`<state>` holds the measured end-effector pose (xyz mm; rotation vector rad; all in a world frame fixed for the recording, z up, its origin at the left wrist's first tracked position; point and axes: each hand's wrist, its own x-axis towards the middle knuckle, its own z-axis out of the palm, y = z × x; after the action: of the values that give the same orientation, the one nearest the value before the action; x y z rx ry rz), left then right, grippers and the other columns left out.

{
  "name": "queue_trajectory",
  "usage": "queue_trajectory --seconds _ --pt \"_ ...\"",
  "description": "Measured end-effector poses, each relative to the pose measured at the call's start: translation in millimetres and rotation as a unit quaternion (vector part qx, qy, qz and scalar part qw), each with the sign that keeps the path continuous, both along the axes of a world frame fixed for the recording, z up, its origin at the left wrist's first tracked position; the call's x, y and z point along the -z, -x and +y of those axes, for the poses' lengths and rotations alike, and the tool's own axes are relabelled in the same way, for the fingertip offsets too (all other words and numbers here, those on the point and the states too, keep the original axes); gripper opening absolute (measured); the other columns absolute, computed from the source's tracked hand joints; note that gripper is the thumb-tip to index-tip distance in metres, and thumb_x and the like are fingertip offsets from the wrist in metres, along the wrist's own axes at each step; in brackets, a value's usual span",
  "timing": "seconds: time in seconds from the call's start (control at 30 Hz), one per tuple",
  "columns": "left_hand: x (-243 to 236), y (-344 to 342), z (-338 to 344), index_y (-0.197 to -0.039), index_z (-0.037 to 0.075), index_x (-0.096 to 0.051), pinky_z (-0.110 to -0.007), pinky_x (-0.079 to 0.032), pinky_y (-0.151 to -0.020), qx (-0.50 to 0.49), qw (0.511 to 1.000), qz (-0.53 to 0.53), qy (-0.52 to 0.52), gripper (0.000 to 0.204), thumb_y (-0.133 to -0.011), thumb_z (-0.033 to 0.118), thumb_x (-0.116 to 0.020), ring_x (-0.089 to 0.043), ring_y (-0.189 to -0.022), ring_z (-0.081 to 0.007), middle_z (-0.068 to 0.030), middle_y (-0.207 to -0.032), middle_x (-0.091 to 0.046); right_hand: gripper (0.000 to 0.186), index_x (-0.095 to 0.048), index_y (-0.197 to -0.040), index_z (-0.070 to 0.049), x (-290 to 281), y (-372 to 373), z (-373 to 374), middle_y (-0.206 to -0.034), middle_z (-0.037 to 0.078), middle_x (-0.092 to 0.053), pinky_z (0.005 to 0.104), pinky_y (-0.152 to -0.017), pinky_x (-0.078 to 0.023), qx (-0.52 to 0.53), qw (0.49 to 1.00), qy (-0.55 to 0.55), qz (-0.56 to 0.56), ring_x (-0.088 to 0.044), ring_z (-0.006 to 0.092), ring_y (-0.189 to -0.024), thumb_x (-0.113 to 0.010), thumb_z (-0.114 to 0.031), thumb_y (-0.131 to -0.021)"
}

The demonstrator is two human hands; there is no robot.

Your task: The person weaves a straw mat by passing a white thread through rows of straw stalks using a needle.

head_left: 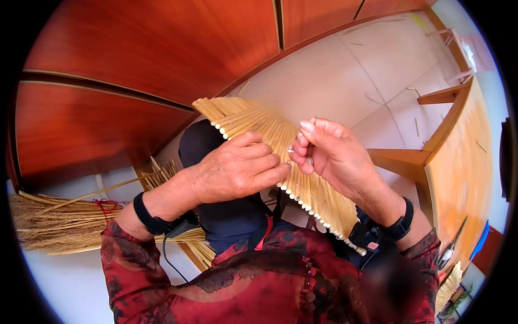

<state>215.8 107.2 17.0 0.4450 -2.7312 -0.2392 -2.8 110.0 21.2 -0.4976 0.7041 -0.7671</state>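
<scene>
Stalk panel [278,132]: slantwise across the dark-trousered lap [226,218], below and between both hands; stalks packed side by side, pale cut ends [315,213] along the near edge.
Feel: probably light and dry, stiff along each stalk, more bendable across the row; smooth enough to slip a little, likely to split if squeezed hard.
Best hold: judged to be several stalks together near the cut ends, weight left on the lap.
Left hand [240,167]: at the near edge, fingers curled and close together; fingertips hidden, so no telling whether clamped on stalks.
Right hand [337,148]: raised over the panel, thumb and fingers clamped on a thin needle-like rod [315,120].
Broom-grass bundle [54,227]: at far left, bound with red cord [105,207].
Red-brown cabinet [151,43]: fronts closed, contents hidden.
</scene>
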Motion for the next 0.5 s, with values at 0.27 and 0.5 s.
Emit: queue_trajectory --seconds 0.27,0.5 --pt "-13.0 -17.6 5.4 -0.108 0.006 -0.06 -0.038 -0.046 -0.082 -0.089 0.996 -0.013 0.028 0.036 -0.072 0.011 -0.066 -0.059 -0.087 -0.0212 -0.005 -0.097 -0.063 0.027 -0.053 -0.087 -0.002 10.2 -1.3 50.3 -0.082 0.009 -0.056 0.0282 -0.064 -0.047 0.081 0.994 -0.04 -0.06 -0.055 0.0165 -0.072 -0.048 -0.026 -0.099" --pt "18.0 -24.3 16.7 -0.092 0.007 -0.063 -0.034 -0.045 -0.078 -0.092 0.996 -0.002 -0.003 0.025 -0.067 0.012 -0.063 -0.059 -0.085 -0.0191 -0.0032 -0.092 -0.062 0.03 -0.062 -0.102 0.0 16.1 35.0 32.3 -0.096 0.006 -0.063 0.0279 -0.07 -0.052 0.014 0.963 0.142 0.228 -0.061 0.0146 -0.091 -0.05 -0.027 -0.099"
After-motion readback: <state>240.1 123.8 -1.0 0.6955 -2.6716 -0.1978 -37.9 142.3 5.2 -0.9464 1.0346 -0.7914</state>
